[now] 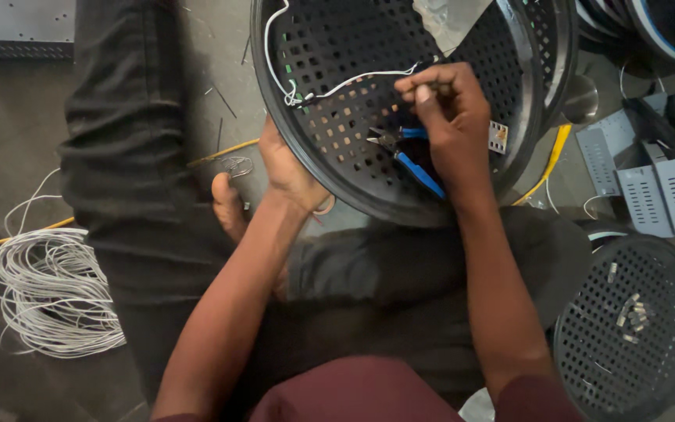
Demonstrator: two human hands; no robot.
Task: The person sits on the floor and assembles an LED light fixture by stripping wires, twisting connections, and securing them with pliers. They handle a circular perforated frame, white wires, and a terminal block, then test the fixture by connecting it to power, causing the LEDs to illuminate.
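A round black perforated metal cover (330,47) lies tilted across my lap. My left hand (287,168) grips its near rim from below, fingers hidden behind the edge. My right hand (447,109) rests inside the cover, fingertips pinched on the end of a thin white wire (353,78) that runs left to a small bundle near the rim. Blue-handled cutters (408,152) lie on the perforated surface just under my right hand. A small pale connector block (498,137) sits to the right of that hand.
A coil of white wire (48,289) lies on the floor at left. A second black perforated cover (630,344) holding small metal pieces sits at lower right. Grey vented boxes (666,191) and stacked round covers (658,27) are at right. A yellow cable (548,160) runs behind.
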